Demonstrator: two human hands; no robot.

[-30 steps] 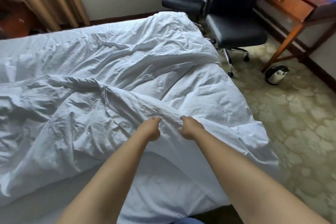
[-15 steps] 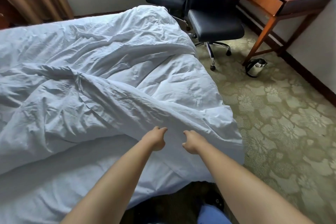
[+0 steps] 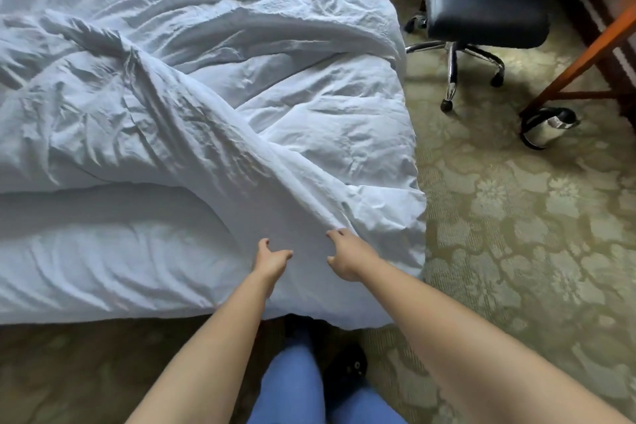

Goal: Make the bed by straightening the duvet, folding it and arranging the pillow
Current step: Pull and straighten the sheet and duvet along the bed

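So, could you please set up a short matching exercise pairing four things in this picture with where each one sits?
Things:
1. duvet
2. office chair
3. kettle
4. left hand

Places:
A. on the carpet by the desk leg
B. spread rumpled across the bed
C. near the bed's front corner, over white fabric
D. beside the bed's far right side

Pairs: 1-B, 2-D, 3-A, 4-C

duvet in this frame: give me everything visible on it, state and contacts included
The duvet is white, soft-looking fabric, heavily creased and unstraightened. It covers most of the bed; a raised ridge of folds runs diagonally from upper left toward its near corner, and its right edge drapes over the bed's side above the carpet. At that near corner the left hand and right hand sit on the cloth with fingers spread, gripping nothing. Its far end is cut off by the frame.
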